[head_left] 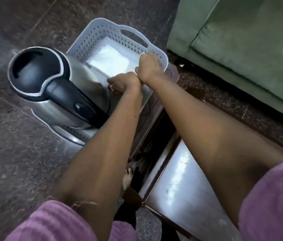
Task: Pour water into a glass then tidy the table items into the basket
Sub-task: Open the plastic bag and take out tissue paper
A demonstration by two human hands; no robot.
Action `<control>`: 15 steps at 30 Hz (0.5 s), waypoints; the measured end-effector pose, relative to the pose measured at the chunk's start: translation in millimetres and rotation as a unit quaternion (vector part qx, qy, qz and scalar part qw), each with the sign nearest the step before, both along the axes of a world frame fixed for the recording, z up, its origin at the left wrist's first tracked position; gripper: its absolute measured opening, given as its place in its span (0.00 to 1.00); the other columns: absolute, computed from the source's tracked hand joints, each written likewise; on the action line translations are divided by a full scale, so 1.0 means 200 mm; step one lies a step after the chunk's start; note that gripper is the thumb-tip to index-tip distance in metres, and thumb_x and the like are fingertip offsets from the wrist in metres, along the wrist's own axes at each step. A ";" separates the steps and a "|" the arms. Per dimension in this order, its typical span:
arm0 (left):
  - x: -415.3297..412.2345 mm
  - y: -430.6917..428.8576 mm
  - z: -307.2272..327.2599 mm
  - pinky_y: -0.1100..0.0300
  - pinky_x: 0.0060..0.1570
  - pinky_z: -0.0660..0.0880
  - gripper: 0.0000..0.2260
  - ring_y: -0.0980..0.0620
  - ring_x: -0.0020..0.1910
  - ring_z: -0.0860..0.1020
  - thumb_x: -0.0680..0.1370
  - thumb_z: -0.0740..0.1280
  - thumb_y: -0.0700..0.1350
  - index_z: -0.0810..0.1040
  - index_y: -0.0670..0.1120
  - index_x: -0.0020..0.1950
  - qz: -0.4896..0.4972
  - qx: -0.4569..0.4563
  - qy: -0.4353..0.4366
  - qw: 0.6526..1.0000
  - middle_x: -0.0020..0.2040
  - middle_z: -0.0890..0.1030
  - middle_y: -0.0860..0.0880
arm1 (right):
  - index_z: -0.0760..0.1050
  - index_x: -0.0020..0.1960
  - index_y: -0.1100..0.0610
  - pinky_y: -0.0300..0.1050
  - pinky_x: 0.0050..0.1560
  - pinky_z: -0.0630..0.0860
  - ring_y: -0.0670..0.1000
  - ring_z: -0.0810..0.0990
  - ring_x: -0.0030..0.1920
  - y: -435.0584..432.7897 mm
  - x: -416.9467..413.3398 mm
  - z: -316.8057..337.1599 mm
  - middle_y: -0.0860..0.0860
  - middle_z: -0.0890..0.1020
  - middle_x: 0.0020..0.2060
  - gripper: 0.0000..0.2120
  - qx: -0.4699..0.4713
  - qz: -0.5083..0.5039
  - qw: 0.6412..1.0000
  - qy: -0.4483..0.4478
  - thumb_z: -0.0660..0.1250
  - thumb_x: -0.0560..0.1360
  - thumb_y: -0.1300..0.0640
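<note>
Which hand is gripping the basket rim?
The right hand, closed over the basket rim at its right edge. The left hand sits lower, inside the basket beside the kettle.

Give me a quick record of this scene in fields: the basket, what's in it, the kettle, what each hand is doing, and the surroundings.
basket: pale perforated plastic basket, with a handle slot
contents: steel kettle at the near end; white folded cloth on the bottom
kettle: black lid and handle, upright
left hand: left hand closed at the basket's side rim beside the kettle
right hand: right hand closed on the same rim, farther along
surroundings: green sofa on the right, glossy table below the arms, dark speckled floor
glass: not in view
</note>
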State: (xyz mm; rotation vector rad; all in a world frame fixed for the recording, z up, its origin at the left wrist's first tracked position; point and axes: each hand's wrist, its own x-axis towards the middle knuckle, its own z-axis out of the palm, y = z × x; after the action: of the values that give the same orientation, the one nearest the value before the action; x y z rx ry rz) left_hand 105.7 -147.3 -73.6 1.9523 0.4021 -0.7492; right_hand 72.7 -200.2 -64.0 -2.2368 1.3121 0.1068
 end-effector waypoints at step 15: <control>-0.01 0.02 0.05 0.58 0.48 0.67 0.11 0.41 0.51 0.76 0.72 0.66 0.40 0.75 0.37 0.53 -0.019 -0.056 -0.215 0.975 0.53 0.78 0.39 | 0.77 0.49 0.58 0.43 0.51 0.75 0.51 0.81 0.50 0.00 0.03 0.02 0.54 0.83 0.47 0.20 0.204 -0.110 0.946 -0.227 0.60 0.76 0.42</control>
State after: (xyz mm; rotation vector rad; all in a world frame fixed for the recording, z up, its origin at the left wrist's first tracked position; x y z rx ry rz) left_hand 103.8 -143.1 -64.0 1.9515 0.0585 -0.3465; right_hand 78.5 -200.8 -59.9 -1.6303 1.1460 -0.1941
